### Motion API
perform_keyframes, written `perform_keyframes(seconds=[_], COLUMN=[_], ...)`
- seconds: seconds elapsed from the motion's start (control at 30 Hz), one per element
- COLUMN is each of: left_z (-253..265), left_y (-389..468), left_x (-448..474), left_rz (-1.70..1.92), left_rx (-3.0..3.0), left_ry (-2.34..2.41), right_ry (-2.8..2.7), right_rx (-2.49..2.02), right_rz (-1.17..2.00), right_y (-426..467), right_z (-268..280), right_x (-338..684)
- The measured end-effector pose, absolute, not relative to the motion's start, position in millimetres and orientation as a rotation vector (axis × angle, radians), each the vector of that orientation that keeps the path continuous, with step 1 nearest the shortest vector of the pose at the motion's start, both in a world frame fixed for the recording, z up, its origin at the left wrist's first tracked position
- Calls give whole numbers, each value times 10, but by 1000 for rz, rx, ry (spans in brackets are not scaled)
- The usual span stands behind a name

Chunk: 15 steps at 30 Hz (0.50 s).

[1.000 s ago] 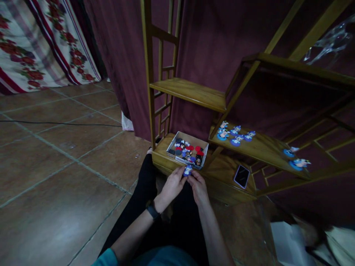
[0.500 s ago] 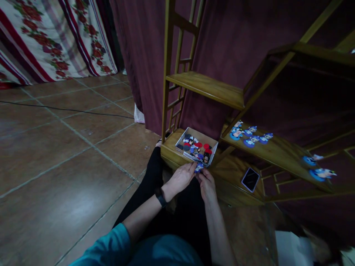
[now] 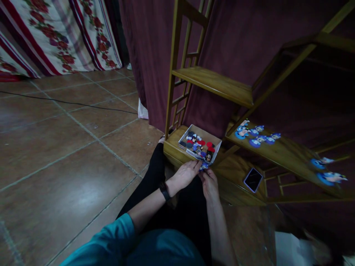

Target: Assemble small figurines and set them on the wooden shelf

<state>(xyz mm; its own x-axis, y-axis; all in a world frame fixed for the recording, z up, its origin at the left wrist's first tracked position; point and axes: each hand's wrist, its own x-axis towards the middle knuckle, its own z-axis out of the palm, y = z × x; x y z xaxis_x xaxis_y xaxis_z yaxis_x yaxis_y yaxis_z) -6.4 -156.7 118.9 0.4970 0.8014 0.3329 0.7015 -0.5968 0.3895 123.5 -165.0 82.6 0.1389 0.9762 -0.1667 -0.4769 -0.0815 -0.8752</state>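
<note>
A small blue-and-purple toy figurine [image 3: 204,166] is pinched between the fingertips of the left hand [image 3: 185,176] and those of the right hand [image 3: 210,184]. It is gripped from both sides, at the far ends of the fingers, and is partly covered by them; how each thumb is placed cannot be told. Just beyond the figurine, loose figurine parts [image 3: 197,145] are contained in an open cardboard box [image 3: 207,136]. Whether the box is touched by the figurine cannot be told.

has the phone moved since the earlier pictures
No: the phone lies in the same spot on the lower shelf; only the whole view has shifted.
</note>
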Motion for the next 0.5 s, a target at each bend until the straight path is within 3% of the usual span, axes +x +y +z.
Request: perform_keyframes(seconds=[0.5], left_z=[1220], left_y=[-1560], left_x=[-28], left_rz=[649], left_rx=[2672], left_ry=[1255], right_ry=[-658], right_rx=[-1018], right_rz=[1341], right_y=[-1617], right_z=[718], right_x=[1296])
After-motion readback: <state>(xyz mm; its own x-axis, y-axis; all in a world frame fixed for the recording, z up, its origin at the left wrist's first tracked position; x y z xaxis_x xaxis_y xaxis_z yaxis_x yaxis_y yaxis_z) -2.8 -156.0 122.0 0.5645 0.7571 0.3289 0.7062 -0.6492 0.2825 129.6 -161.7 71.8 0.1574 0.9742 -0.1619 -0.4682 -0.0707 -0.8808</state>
